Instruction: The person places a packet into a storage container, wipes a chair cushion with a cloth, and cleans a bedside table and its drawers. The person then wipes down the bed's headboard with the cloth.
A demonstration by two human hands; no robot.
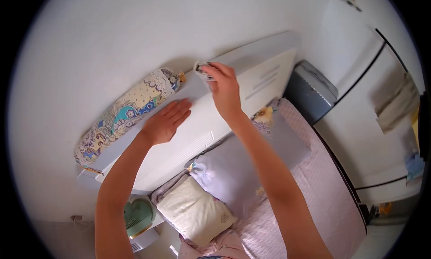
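Observation:
My right hand (223,89) is closed around a crumpled greyish cloth (201,70), held at the top edge of the headboard (251,57). Part of the cloth is hidden behind my fingers. Flat and with fingers stretched out, my left hand (167,121) lies at the headboard's upper edge, beside a patterned bolster (130,108). The bolster, cream with blue and turquoise paisley and a lace band, rests along the top of the headboard against the wall.
Below the headboard is a bed with a pink quilted cover (323,191), a lilac pillow (224,169) and a cream cushion (193,209). A grey case (310,91) stands right of the headboard. A green appliance (138,216) sits at lower left. Clothes (397,104) hang at right.

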